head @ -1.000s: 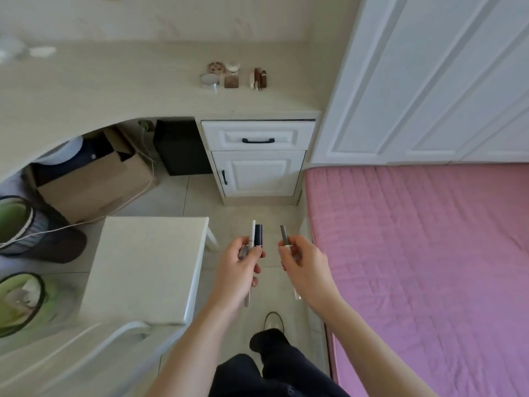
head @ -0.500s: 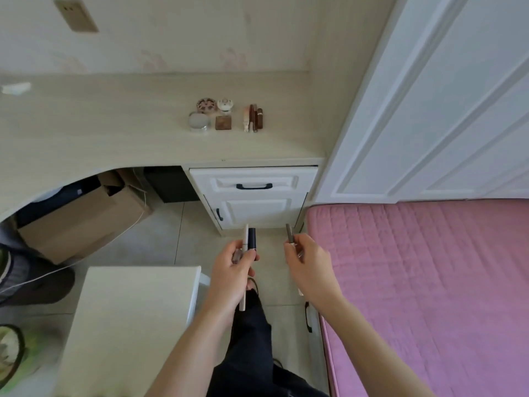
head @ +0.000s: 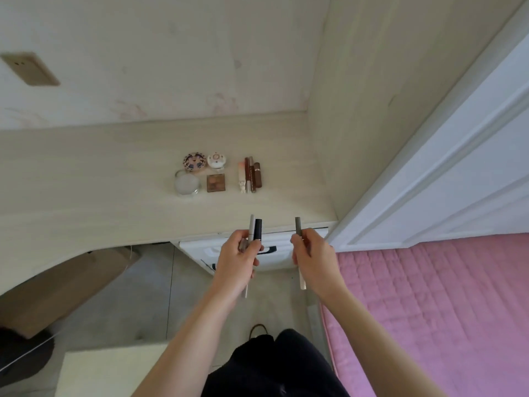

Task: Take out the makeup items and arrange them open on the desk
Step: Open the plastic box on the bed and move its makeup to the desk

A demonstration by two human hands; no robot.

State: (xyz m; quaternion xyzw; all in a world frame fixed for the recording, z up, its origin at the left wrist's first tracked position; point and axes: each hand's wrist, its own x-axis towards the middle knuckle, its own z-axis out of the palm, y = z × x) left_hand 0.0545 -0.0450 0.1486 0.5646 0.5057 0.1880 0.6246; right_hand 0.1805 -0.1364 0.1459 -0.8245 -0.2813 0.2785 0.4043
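Your left hand (head: 237, 260) grips a white pencil (head: 251, 231) and black tube (head: 258, 229) upright; right hand (head: 310, 257) pinches a grey-capped pencil (head: 298, 226).

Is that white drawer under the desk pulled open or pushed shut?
Shut. The drawer front sits flush beneath the desk edge, no gap or inside showing; the left hand partly hides its dark handle.
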